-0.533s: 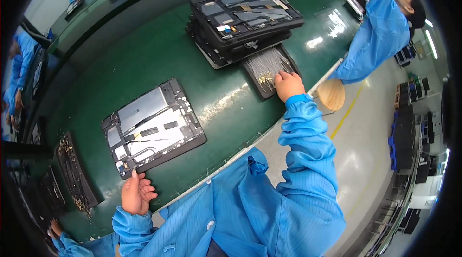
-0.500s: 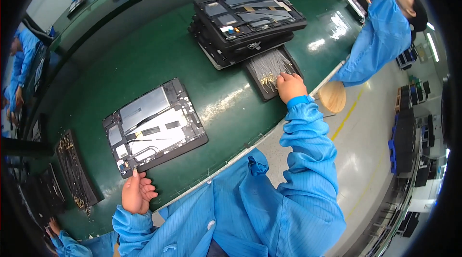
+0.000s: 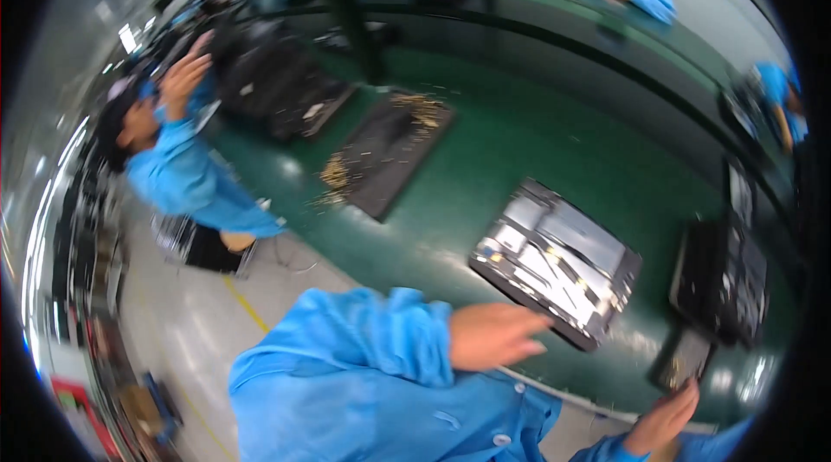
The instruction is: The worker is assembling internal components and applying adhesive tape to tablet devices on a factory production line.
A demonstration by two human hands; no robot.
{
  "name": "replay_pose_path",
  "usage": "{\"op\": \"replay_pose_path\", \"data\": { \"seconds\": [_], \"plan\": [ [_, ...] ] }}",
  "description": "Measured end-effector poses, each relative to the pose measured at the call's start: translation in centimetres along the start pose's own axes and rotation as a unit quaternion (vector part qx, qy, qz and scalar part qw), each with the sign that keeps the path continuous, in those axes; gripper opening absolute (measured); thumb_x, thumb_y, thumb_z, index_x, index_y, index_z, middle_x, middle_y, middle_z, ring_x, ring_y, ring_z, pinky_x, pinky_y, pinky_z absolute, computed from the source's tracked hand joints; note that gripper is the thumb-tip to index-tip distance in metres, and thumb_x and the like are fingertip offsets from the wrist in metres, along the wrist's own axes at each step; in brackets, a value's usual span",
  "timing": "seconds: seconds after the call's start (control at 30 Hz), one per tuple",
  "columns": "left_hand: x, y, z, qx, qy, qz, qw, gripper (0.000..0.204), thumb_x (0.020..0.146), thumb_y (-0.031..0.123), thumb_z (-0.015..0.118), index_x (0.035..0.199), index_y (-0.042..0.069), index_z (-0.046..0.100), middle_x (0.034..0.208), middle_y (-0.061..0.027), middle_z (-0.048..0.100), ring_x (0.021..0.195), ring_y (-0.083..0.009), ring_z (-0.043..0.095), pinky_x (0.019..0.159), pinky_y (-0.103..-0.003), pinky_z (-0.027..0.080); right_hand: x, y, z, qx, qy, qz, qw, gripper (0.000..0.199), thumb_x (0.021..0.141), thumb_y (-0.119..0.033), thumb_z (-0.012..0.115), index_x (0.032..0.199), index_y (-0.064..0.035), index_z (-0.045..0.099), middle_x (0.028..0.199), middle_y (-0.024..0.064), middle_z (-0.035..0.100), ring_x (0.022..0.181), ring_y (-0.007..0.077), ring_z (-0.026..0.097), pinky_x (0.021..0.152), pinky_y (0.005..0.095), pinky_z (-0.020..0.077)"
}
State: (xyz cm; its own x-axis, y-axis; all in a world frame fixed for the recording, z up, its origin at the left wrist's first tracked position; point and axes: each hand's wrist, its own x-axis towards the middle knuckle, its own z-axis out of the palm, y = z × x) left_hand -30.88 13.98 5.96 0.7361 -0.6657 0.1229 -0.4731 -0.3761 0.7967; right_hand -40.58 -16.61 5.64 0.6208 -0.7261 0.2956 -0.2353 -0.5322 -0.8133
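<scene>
An opened tablet [image 3: 554, 265] lies on the green table with its silver and black inside showing. My left hand [image 3: 502, 336] hovers by its near edge, blurred, fingers stretched out and apart, with nothing visible in them. At the near end of a dark tray of thin cables [image 3: 690, 358] is my right hand [image 3: 665, 420]. Its fingers are smeared together, and whether they hold a cable cannot be seen. Behind that tray stands a stack of opened tablets [image 3: 723, 280]. A dark pad [image 3: 385, 159] with gold-tipped cables at both ends lies left of the single tablet.
At the left a co-worker in blue [image 3: 186, 172] sits with a raised hand, beside a heap of dark devices [image 3: 273, 81]. A green post [image 3: 346, 21] and a long rail cross the far side. Other people in blue work beyond it.
My view has swung left, so the tablet and stack now appear further right. My left hand has come away from the tablet's corner. My right hand remains by the cable tray.
</scene>
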Motion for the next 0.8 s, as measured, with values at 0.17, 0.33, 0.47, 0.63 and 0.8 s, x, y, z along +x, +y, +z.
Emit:
{"op": "replay_pose_path", "data": {
  "seconds": [0.17,0.33,0.47,0.63,0.8],
  "plan": [
    [0.2,2.0,1.8,0.152,0.229,0.208,0.939,0.034,0.07,0.02,0.056,0.102,0.008,0.049,0.102,-0.0184,0.044,0.094,-0.0366,0.044,0.081,-0.04,0.039,-6.3,-8.5,7.1,0.291,-0.365,0.095,0.879,0.028,0.085,-0.029,0.036,0.081,-0.0032,0.046,0.059,0.006,0.046,0.044,0.0109,0.041,0.039,0.0204,0.0336],
    [0.0,1.3,0.8,0.125,0.136,0.191,0.964,0.03,0.064,0.014,0.055,0.092,0.005,0.053,0.089,-0.0131,0.049,0.089,-0.0313,0.046,0.074,-0.037,0.04,-7.9,-8.7,8.0,0.324,-0.444,0.255,0.795,0.024,0.083,-0.026,0.038,0.08,-0.0025,0.043,0.056,0.0085,0.046,0.039,0.0136,0.042,0.036,0.0228,0.0352],
    [0.2,1.2,0.5,0.155,0.094,0.206,0.961,0.018,0.063,0.01,0.053,0.08,0.005,0.054,0.064,-0.0019,0.046,0.057,-0.0164,0.045,0.047,-0.027,0.038,-7.4,-8.3,7.8,0.294,-0.51,0.293,0.753,0.025,0.083,-0.023,0.04,0.072,-0.0011,0.046,0.053,0.0078,0.047,0.043,0.0124,0.044,0.041,0.0229,0.0351],
    [2.4,-0.2,1.2,0.287,0.045,0.124,0.949,0.022,0.057,0.005,0.056,0.079,0.007,0.054,0.068,-0.0035,0.049,0.061,-0.0186,0.047,0.052,-0.028,0.04,-5.9,-7.4,9.9,0.344,-0.329,0.348,0.808,0.025,0.082,-0.023,0.045,0.092,0.0005,0.045,0.074,0.0086,0.051,0.046,0.0108,0.044,0.039,0.0224,0.0347],
    [3.9,-1.8,3.4,0.266,0.067,0.125,0.953,0.018,0.06,0.005,0.059,0.078,0.007,0.056,0.077,-0.005,0.052,0.076,-0.023,0.049,0.064,-0.029,0.04,-4.0,-6.4,10.4,0.442,-0.142,0.367,0.806,0.046,0.081,-0.018,0.048,0.117,0.0025,0.028,0.092,0.0092,0.051,0.063,0.011,0.047,0.057,0.0211,0.0407]
  ]
}}
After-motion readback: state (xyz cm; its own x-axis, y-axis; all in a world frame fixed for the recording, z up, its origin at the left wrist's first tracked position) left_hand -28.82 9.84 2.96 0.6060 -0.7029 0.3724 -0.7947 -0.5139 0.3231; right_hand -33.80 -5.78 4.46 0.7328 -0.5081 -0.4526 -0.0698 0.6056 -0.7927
